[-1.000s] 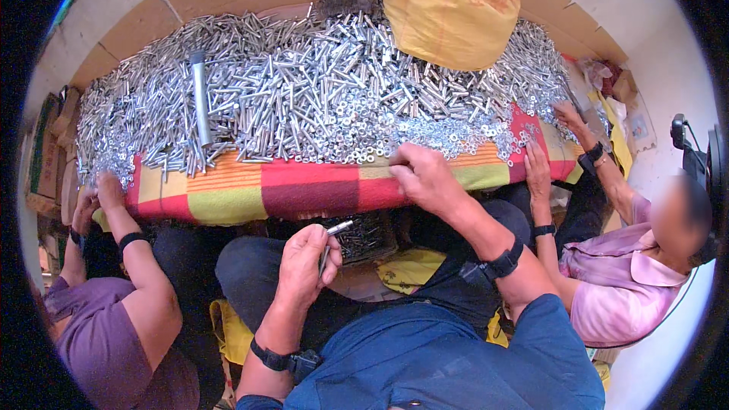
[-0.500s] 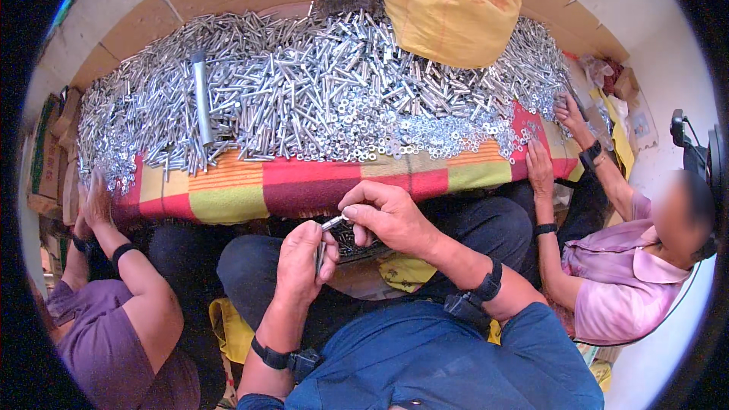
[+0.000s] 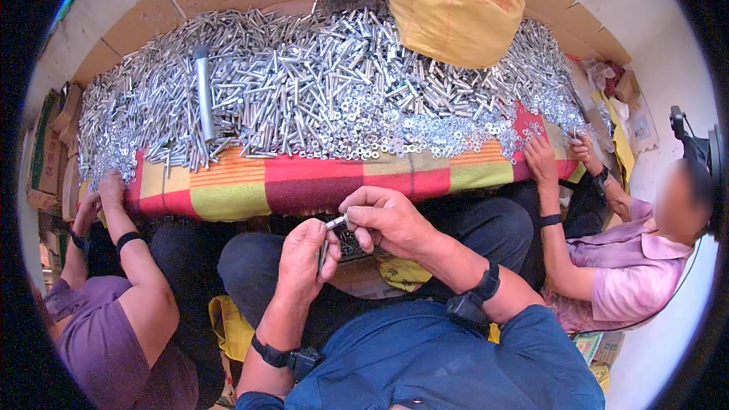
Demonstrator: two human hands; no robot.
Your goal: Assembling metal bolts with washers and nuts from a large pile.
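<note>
My left hand (image 3: 301, 260) is closed, its thumb and forefinger pinching a short silvery bolt (image 3: 334, 222). A second thin metal rod (image 3: 322, 257) shows between its lower fingers and the palm. At the bolt's right end, my right hand (image 3: 389, 222) has its thumb and forefinger pressed together. Any small part between those fingertips is hidden. Both hands are above my lap, in front of a bench covered by a checked blanket (image 3: 311, 184). Beyond them lies a wide heap of silvery bolts (image 3: 281, 83), with loose washers or nuts (image 3: 406, 135) along its near side.
A metal tube (image 3: 204, 99) stands out of the heap. Over the back hangs a yellow sack (image 3: 459, 11). A co-worker in purple (image 3: 114, 334) sits at left, another in pink (image 3: 607, 281) at right, their hands at the heap's ends. A dark container of metal pieces (image 3: 351, 247) is below my hands.
My hands stay nearly in place, pinching the same bolt. The left co-worker's hands have shifted at the washers; the right co-worker's far hand has come down and nearer.
</note>
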